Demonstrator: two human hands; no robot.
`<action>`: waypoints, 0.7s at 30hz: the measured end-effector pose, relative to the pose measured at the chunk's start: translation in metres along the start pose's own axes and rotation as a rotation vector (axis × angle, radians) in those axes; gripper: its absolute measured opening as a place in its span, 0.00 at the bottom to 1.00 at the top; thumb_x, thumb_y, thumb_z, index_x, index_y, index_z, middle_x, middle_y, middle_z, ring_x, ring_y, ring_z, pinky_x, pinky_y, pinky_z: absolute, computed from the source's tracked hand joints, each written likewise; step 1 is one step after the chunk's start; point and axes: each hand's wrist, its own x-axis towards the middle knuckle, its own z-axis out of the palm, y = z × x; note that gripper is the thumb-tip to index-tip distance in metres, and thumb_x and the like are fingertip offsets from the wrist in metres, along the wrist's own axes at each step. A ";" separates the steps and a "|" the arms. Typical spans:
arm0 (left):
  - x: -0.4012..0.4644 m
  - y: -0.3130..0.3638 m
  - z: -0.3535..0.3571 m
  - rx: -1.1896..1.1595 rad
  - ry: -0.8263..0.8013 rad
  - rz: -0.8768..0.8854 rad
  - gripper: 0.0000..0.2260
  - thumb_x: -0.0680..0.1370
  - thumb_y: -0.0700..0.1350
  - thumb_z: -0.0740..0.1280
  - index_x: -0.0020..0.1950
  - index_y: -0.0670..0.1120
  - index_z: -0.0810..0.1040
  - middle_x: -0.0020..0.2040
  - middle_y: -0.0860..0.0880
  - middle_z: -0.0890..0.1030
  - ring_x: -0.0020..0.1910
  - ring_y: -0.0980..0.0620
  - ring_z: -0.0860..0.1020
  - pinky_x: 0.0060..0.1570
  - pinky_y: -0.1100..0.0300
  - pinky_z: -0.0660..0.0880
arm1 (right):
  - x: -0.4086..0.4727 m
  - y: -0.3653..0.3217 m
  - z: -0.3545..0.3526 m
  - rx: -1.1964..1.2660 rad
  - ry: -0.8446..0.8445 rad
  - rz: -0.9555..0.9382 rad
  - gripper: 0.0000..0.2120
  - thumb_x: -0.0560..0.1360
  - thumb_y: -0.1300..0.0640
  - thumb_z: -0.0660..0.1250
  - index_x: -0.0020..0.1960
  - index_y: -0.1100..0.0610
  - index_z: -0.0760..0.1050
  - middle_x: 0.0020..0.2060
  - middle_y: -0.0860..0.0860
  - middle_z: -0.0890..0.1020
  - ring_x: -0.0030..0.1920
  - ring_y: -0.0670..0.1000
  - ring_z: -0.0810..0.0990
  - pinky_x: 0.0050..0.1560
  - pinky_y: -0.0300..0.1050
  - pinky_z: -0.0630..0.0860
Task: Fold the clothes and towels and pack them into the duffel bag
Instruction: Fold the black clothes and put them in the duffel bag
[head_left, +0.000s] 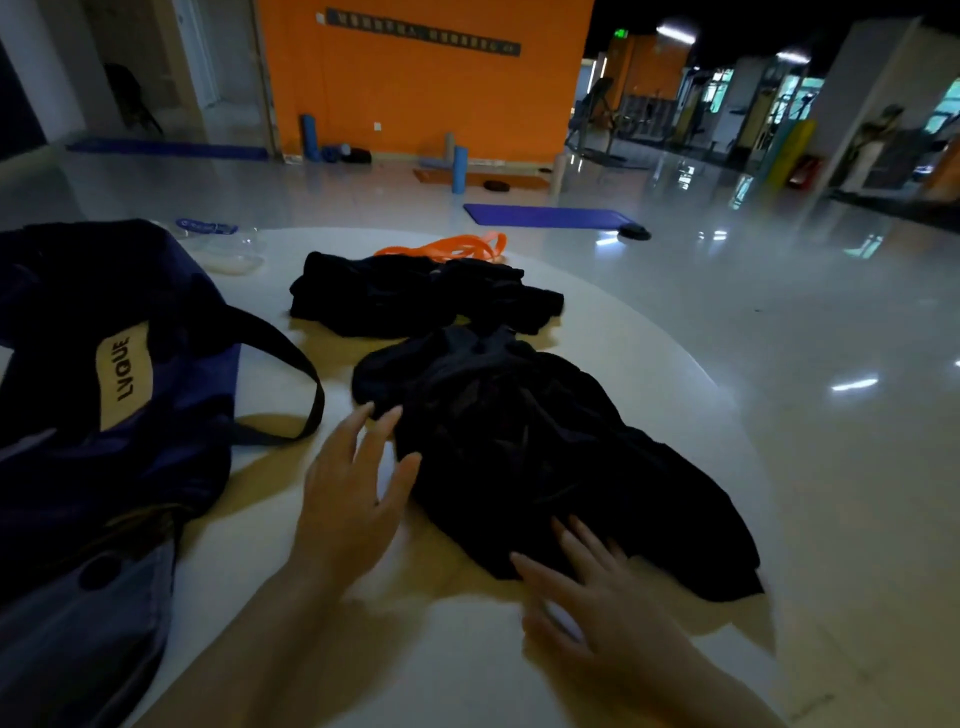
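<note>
Scanning left to right: bag (78, 415) sits at the worktop's (415, 665) left edge, navy, slumped soft, tan label reading LVQUE, black strap looping out toward the middle. Can't tell whether the zip is open. Beyond it, some clear plastic tubs (228, 254), blurred.

Left hand (353, 499) is next: fingers straight and spread, grip apart, holding nothing. Fingertips are at the near-left edge of the near garment (545, 467), touching or just short of it; can't tell which.

That garment lies centre-right on the worktop, black, crumpled, unfolded, bunched high in the middle and trailing toward the right rim. Too dark to tell shirt from shorts.

Right hand (587, 587) lies flat on its near hem, fingers straight, pressing or smoothing, nothing pinched, so grip also apart.

A second black pile (415, 296) sits further back, just beside the first, maybe touching. An orange band (452, 247) lies behind it.

Handling, my read: thin fabric, light, limp, no stiffness, so it won't hold shape when lifted. It will likely slide easily on the glossy worktop, so pin one side while pulling the other. Best hold is probably two corners or a hem or waistband edge, pinched and shaken out flat, not a grab into the bunched middle. Nothing fragile. Fold not yet begun on either pile, and nothing I can see is packed.
</note>
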 end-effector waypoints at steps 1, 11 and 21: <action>-0.003 0.008 0.000 -0.054 -0.016 -0.007 0.29 0.76 0.66 0.52 0.74 0.54 0.64 0.75 0.50 0.62 0.73 0.50 0.60 0.70 0.48 0.62 | -0.017 -0.008 -0.002 0.029 0.015 -0.031 0.22 0.80 0.36 0.40 0.71 0.37 0.58 0.58 0.53 0.81 0.58 0.57 0.80 0.48 0.51 0.79; -0.032 0.032 0.010 -0.010 -0.275 -0.032 0.33 0.74 0.67 0.51 0.77 0.57 0.53 0.76 0.51 0.60 0.74 0.51 0.60 0.69 0.57 0.60 | -0.066 -0.024 -0.015 0.370 0.167 0.098 0.25 0.76 0.29 0.45 0.68 0.38 0.61 0.67 0.49 0.71 0.64 0.50 0.71 0.58 0.41 0.67; -0.082 0.011 -0.074 0.351 -0.006 0.293 0.23 0.80 0.59 0.54 0.68 0.48 0.74 0.70 0.47 0.72 0.64 0.49 0.72 0.64 0.52 0.66 | -0.022 -0.070 -0.030 0.257 0.003 0.195 0.39 0.60 0.21 0.29 0.69 0.30 0.28 0.76 0.43 0.40 0.76 0.51 0.42 0.74 0.59 0.51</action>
